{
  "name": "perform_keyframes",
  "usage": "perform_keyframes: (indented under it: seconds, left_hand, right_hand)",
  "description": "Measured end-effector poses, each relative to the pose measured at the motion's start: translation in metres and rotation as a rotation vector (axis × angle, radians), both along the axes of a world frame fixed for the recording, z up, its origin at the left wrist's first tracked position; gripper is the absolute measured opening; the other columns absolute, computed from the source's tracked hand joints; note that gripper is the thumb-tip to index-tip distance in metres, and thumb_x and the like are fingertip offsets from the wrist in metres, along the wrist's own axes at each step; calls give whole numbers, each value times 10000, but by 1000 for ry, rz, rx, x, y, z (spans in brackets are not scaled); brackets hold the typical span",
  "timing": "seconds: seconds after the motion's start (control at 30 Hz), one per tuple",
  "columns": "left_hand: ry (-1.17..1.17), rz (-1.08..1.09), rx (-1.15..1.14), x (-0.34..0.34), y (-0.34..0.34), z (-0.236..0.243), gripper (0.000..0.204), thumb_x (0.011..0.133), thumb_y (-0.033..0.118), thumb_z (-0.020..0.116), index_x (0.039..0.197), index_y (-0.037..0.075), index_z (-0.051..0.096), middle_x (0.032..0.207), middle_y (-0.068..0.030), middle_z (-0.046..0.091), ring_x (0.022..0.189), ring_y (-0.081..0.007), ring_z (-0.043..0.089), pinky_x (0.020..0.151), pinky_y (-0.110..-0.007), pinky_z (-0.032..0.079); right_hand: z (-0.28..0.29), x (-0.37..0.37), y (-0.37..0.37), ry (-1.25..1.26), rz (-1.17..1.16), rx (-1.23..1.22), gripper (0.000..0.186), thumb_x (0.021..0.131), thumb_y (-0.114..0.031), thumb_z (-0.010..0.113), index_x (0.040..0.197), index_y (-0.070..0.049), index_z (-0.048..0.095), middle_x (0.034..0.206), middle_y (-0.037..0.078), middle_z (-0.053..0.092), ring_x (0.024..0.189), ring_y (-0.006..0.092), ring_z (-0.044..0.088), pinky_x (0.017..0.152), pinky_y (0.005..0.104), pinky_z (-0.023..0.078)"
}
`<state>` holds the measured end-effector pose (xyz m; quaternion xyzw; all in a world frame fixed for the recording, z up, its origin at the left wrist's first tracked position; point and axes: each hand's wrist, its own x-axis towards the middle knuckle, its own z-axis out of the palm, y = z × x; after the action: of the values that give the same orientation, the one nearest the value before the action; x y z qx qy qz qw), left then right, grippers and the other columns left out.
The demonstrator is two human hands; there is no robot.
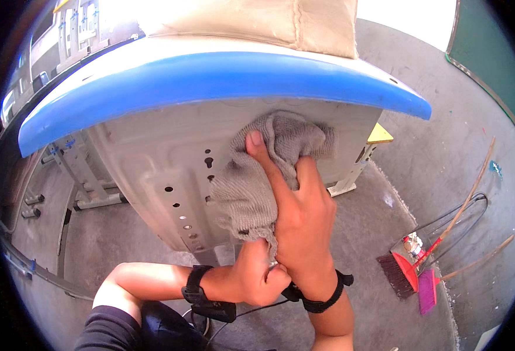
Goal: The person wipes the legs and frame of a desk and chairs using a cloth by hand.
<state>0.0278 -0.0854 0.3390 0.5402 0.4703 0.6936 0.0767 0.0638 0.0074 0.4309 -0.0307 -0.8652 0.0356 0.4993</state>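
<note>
A grey metal panel [134,143] lies beneath a blue-edged top [228,73]; a bunched grey cloth [243,196] rests against its face. The right hand [304,219], partly closed, grasps the cloth, thumb spread, seemingly for even pressure; the left hand [258,275], tightly curled, grips its lower end, probably against slipping.

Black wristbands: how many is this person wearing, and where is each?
2: the left band is round the left wrist, and the right band is round the right wrist. The underside of each is hidden.
</note>
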Motion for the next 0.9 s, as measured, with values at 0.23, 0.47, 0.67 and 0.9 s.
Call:
perform_keyframes:
  seconds: [0.23,0.47,0.67,0.9]
  left_hand:
    - [176,35,-156,6,-4,-27,223,745,68,579,937,-45,569,856,-166,601,784,-321,583,700,-394,459]
    - [-30,34,52,8,8,3,105,733,71,588,717,-22,543,621,-140,524,557,-296,531,531,-400,421]
    - [364,103,-88,-1,-6,-24,70,691,-34,542,723,27,552,633,-88,475,517,-222,429,481,-392,296]
    - [60,69,1,-6,0,-9,132,711,51,566,634,30,462,646,-77,455,554,-259,405,513,-400,313]
  right_hand:
    - [-38,8,11,-45,53,-7,592,790,-128,551,1363,-277,575,773,79,375,661,259,497,532,343,446]
    - [-10,2,5,-20,50,-33,548,765,-127,604,1300,-244,640,788,83,381,668,251,499,567,322,437]
    - [-46,2,9,13,96,-85,539,774,-136,581,1301,-234,639,783,85,360,662,258,484,564,328,427]
    - [-4,-7,4,51,47,23,619,780,-142,551,1375,-316,560,755,64,371,633,240,485,513,327,443]
